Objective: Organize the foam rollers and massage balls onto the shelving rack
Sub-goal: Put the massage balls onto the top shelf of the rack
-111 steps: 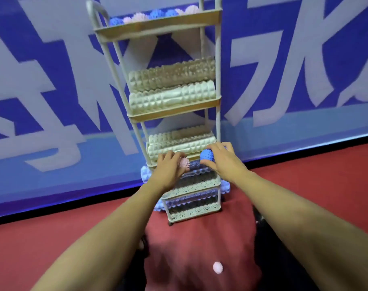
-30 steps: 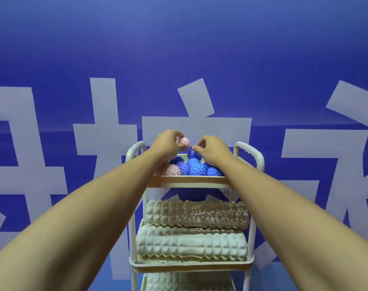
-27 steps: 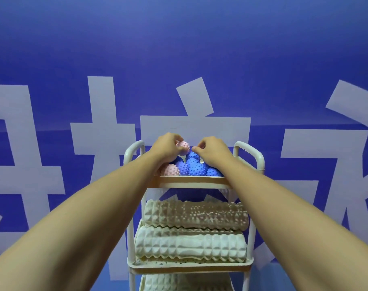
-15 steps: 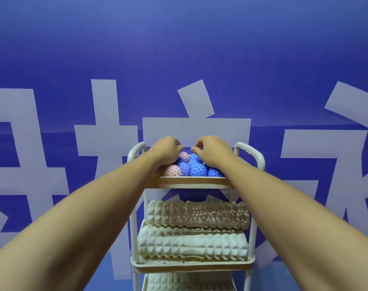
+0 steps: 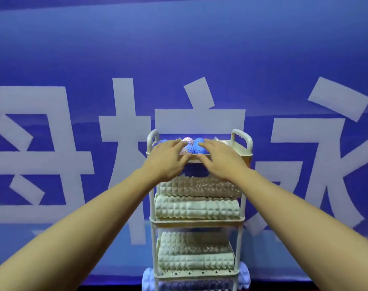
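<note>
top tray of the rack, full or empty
Holding balls: blue massage balls and a pink massage ball rise above the top tray rim. How full, cannot tell.

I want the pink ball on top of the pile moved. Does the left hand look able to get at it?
Probably yes. The left hand lies open just beside the pink ball, which sits uncovered atop the blue balls in the top tray.

A blue banner (image 5: 199, 49) with large white characters (image 5: 124, 143) filled the background; a dark strip (image 5: 115, 287) ran beneath it.
</note>
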### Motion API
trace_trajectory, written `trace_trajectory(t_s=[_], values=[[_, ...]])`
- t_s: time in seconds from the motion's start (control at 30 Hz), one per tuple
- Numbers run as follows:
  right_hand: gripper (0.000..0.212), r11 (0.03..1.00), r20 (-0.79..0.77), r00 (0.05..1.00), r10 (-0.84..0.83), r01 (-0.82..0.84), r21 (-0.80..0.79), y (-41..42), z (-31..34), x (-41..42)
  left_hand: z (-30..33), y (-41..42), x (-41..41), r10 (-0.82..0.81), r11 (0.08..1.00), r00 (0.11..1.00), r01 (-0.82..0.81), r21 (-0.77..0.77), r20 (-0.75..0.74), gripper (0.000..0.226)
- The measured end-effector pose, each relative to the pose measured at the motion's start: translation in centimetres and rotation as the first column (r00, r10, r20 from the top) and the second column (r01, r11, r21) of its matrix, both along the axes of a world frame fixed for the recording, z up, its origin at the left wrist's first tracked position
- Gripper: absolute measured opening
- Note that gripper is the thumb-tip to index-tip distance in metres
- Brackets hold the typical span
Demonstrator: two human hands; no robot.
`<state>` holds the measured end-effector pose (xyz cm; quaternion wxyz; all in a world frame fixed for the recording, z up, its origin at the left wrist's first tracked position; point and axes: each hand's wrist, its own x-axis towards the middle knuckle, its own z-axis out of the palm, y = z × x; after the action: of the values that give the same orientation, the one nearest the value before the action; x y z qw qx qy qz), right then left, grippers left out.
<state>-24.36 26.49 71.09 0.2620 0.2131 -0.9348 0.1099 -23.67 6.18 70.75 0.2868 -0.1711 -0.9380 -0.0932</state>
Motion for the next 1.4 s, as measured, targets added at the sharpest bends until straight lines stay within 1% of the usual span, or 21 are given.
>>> trace_trajectory(t_s=[0.1,0.2,0.3,0.37,0.53,0.67,0.73,0.8,0.87,0.9,0.97,1.03,1.07,1.1,1.13,1.17,1.2,1.27,1.33,1.37,1.4], values=[[0.055,0.999,-0.114,0.993,0.043,-0.042,0.011,0.2,-5.8,3.5,-5.6,0.3,4.1,-0.004,1.000,0.998,0.004,-0.013,-0.065,0.069],[0.057,0.997,-0.107,0.992,0.073,-0.072,0.010,0.5,-12.6,6.8,-12.5,0.8,7.5,0.005,1.000,1.000,-0.004,0.013,-0.022,0.066],[0.059,0.996,0.025,0.999,0.044,-0.046,0.082,1.1,-19.6,9.2,-20.3,1.4,10.3,0.032,0.999,0.996,-0.032,0.002,0.085,0.067],[0.061,0.993,0.119,0.993,0.016,-0.030,0.116,1.7,-24.5,10.6,-25.5,1.6,11.5,0.040,0.999,0.982,-0.039,-0.010,0.184,0.071],[0.065,0.989,0.342,0.939,-0.039,-0.013,0.149,3.7,-37.2,13.1,-37.2,2.4,13.3,0.018,0.999,0.912,0.001,-0.046,0.409,0.076],[0.066,0.987,0.529,0.843,-0.102,0.018,0.161,5.8,-47.0,15.4,-46.4,3.4,14.0,-0.034,0.994,0.810,0.089,-0.065,0.586,0.072],[0.068,0.980,0.638,0.755,-0.154,0.036,0.194,6.7,-51.7,16.6,-51.0,4.3,14.4,-0.048,0.990,0.755,0.121,-0.067,0.654,0.071],[0.069,0.972,0.743,0.640,-0.196,0.024,0.236,7.4,-56.4,17.8,-55.6,5.5,14.8,-0.041,0.988,0.677,0.140,-0.073,0.735,0.071],[0.071,0.967,0.811,0.543,-0.220,0.013,0.253,8.0,-60.6,18.6,-60.1,6.7,15.2,-0.031,0.983,0.599,0.162,-0.083,0.800,0.071],[0.072,0.968,0.836,0.500,-0.225,0.015,0.252,8.3,-62.7,18.9,-62.2,7.3,15.4,-0.018,0.981,0.545,0.173,-0.092,0.838,0.071],[0.073,0.971,0.877,0.424,-0.227,0.025,0.239,8.7,-66.6,19.3,-66.3,8.2,15.5,0.008,0.976,0.425,0.195,-0.101,0.905,0.071],[0.074,0.972,0.901,0.367,-0.233,0.058,0.228,8.7,-70.5,19.6,-71.1,8.8,15.2,0.030,0.971,0.308,0.216,-0.101,0.951,0.066],[0.074,0.972,0.909,0.344,-0.235,0.081,0.220,8.6,-72.3,19.7,-73.4,9.0,15.1,0.043,0.969,0.219,0.226,-0.094,0.975,0.063],[0.072,0.970,0.917,0.317,-0.240,0.105,0.218,8.4,-74.0,19.8,-76.0,9.0,15.1,0.043,0.980,0.116,0.190,-0.065,0.992,0.063],[0.069,0.968,0.930,0.276,-0.243,0.128,0.215,8.1,-75.5,19.8,-78.1,9.1,15.1,0.024,0.994,0.013,0.105,-0.025,1.000,0.062],[0.065,0.967,0.944,0.230,-0.235,0.149,0.204,7.9,-76.9,19.9,-79.9,9.1,15.3,-0.004,1.000,-0.052,0.000,0.004,0.999,0.061],[0.062,0.967,0.958,0.182,-0.222,0.164,0.193,7.6,-78.3,20.0,-81.5,9.1,15.5,-0.015,0.997,-0.090,-0.083,0.008,0.996,0.059],[0.059,0.970,0.972,0.128,-0.199,0.170,0.176,7.0,-80.7,20.5,-83.9,9.1,16.0,-0.037,0.980,-0.157,-0.197,0.006,0.987,0.059],[0.060,0.966,0.979,0.070,-0.190,0.192,0.174,6.6,-82.9,20.8,-86.8,8.8,16.8,-0.088,0.956,-0.192,-0.292,0.028,0.978,0.066],[0.061,0.964,0.983,0.037,-0.183,0.205,0.171,6.4,-83.7,20.8,-87.2,8.9,16.9,-0.107,0.941,-0.234,-0.337,0.023,0.966,0.062],[0.060,0.963,0.985,0.009,-0.173,0.211,0.167,6.2,-84.4,20.8,-86.9,9.2,16.9,-0.126,0.925,-0.272,-0.380,0.014,0.954,0.049]])
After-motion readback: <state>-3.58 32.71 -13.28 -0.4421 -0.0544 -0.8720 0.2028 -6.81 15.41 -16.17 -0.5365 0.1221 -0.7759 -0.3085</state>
